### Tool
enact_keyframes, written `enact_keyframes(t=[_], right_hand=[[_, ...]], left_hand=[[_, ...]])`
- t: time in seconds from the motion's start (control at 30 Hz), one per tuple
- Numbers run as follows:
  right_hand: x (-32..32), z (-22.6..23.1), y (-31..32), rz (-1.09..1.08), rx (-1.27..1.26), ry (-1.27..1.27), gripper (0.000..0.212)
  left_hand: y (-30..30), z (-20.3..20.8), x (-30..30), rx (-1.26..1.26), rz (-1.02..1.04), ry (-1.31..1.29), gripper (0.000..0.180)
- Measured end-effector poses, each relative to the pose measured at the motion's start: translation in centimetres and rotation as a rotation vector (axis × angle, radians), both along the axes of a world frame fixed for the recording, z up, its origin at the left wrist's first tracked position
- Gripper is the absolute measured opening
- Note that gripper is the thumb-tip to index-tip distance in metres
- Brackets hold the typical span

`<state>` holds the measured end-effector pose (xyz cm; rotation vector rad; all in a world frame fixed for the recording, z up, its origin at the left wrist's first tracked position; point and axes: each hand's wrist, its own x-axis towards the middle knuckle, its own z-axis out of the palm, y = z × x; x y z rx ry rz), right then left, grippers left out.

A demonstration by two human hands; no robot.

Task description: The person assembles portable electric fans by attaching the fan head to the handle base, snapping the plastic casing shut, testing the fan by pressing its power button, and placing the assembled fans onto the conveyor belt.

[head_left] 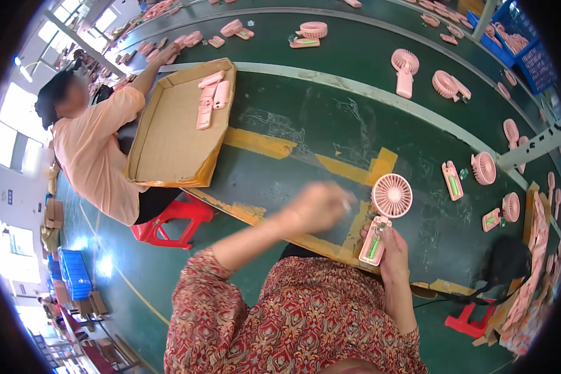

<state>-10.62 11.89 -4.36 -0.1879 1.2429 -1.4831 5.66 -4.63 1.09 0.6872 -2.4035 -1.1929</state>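
Note:
My right hand (pixel 394 257) grips a pink handheld fan by its handle, low over the table's front edge. The round grille of the fan (pixel 392 195) points up, and its handle is uncovered, with a green strip-like part inside. To the left, my left hand (pixel 318 209) hovers above the table, smeared by motion; its fingers look drawn together, but I cannot make out whether anything is in them. Right of the held fan lie an uncovered handle (pixel 453 181) with a green part, a fan head (pixel 483 168) and another uncovered fan (pixel 492 219).
A shallow cardboard tray (pixel 174 134) with several pink handle covers (pixel 221 95) sits at the left. Beside it a co-worker (pixel 100 149) reaches toward the conveyor belt (pixel 349 59), which carries pink fans. A black object (pixel 508 262) and a metal bracket (pixel 536 146) stand at right.

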Motion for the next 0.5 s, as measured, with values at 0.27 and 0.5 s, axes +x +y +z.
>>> enact_keyframes(t=[0.27, 0.5], right_hand=[[-0.3, 0.6, 0.6, 0.000, -0.003, -0.006, 0.036], [-0.7, 0.6, -0.4, 0.003, -0.057, -0.131, 0.036]], left_hand=[[-23.9, -2.6, 15.5, -0.573, 0.913, -0.800, 0.038], [-27.4, -6.2, 21.9, -0.460, 0.848, -0.987, 0.038]])
